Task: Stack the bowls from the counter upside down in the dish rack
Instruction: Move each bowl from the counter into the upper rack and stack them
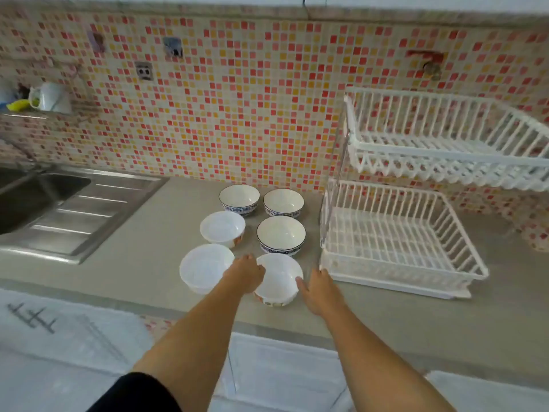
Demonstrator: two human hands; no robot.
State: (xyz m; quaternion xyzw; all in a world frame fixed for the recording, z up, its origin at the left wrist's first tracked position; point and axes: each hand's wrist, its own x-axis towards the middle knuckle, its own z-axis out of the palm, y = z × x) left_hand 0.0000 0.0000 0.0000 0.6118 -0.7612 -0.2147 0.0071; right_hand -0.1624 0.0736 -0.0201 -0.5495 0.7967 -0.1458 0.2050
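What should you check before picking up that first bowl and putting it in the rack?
1. Both hands on the nearest bowl: ok, left hand and right hand touch its sides.
2. Firm grip: cannot tell.
3. Bowl empty before flipping: ok.
4. Lower tier of the dish rack free: ok.
5. Neighbouring bowl clear of the lift: not ok, it sits right beside the left hand.
6. Counter path to rack clear: ok.

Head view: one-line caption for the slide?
Both hands, left hand and right hand, close on the nearest bowl of six upright on the counter; two-tier dish rack empty.
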